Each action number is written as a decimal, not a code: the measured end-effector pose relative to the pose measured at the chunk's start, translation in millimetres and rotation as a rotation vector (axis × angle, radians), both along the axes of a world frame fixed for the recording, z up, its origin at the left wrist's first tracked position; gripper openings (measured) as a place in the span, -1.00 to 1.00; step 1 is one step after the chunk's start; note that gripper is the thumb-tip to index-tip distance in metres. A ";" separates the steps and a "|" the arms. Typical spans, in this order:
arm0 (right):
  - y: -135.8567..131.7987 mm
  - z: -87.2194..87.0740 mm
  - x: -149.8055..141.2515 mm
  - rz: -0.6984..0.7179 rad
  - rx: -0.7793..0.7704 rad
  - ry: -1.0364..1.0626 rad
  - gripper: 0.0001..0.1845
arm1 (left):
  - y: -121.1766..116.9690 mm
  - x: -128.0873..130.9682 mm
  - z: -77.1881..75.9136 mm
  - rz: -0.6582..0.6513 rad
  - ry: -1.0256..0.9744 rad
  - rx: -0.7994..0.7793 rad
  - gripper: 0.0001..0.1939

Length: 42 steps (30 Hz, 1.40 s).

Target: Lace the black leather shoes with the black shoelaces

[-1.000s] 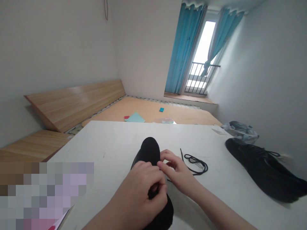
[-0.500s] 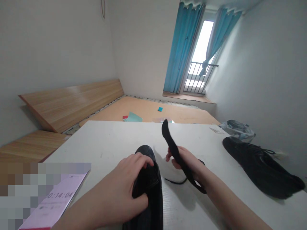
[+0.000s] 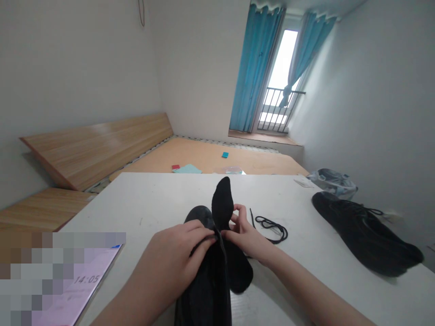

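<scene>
Black shoe (image 3: 200, 290) sits directly before you on the white table (image 3: 152, 194), toe pointing away. Your left hand (image 3: 175, 251) grasps the edge of its opening between thumb and fingers, while your right hand (image 3: 247, 235) pinches the black insole (image 3: 222, 203) near its narrow middle. Half a second ago you had that insole well to the right of the shoe; now it is back against the opening's right side, one end standing above the rim, the other hanging outside. I'd judge that both your hands now work at one spot, the insole apparently touching the shoe but not lying inside it. The shoelace (image 3: 276, 224), partly hidden then, shows its coil again, and the second shoe (image 3: 367, 235) lies far right, laced. On the lilac screen (image 3: 86, 267) at your left you can read "14:05", up from "14:04"; its smaller print is blurred, part is pixelated, and neither shoe shows a legible brand.
</scene>
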State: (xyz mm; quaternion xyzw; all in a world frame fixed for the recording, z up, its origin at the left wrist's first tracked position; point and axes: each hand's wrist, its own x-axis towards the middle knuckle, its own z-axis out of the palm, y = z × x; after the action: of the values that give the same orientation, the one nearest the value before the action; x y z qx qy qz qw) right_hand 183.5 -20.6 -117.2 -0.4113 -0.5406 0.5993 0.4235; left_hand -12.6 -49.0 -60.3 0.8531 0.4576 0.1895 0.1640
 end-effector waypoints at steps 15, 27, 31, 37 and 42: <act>-6.1 17.3 8.7 0.278 0.120 -0.290 -0.43 | 4.8 -10.2 4.3 0.127 -0.258 -0.166 -0.79; -2.4 18.3 7.9 0.073 0.135 -0.332 -0.78 | 8.1 -13.2 5.1 0.130 -0.181 -0.160 -0.77; 3.5 31.1 16.7 -0.029 0.146 -0.299 -0.77 | 4.6 -11.6 3.0 0.034 -0.171 -0.149 -0.77; -25.1 76.5 36.5 -0.055 0.113 -0.330 -0.75 | 2.7 -15.0 3.8 -0.107 -0.083 -0.255 -0.68; -79.0 110.2 47.3 0.117 0.203 -0.785 -0.62 | -2.4 -29.4 7.2 -0.158 -0.167 -0.350 -0.57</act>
State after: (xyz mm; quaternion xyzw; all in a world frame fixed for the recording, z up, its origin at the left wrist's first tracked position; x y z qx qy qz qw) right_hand 230.8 -99.6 -7.0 -0.5336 -0.7400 0.3635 0.1885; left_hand -42.0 -51.4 -53.1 0.8262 0.4002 0.1637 0.3611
